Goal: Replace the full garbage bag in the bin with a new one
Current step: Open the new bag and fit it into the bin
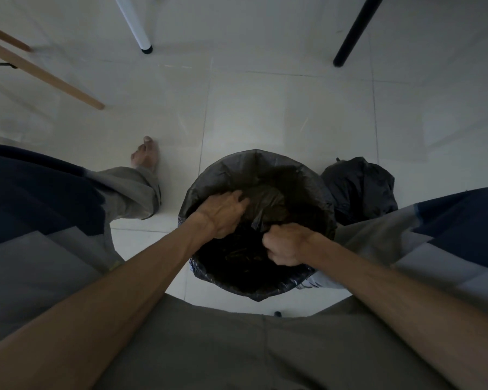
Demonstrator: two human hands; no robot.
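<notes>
On white glossy floor tiles [279,114] stands a round bin [307,280] lined with a crinkled black garbage bag [237,170]. Left hand [223,213] presses spread fingers into the liner; right hand [286,244] is fisted on a fold. Beside it — a full tied black bag [361,190].

Black liner [265,170] over the bin, a black tied bag [361,187] beside it, pale off-white floor tiles [288,114] with thin grey joints, olive-grey trousers [135,190], and white [134,23], black [352,35] and light wooden [40,70] furniture legs.
</notes>
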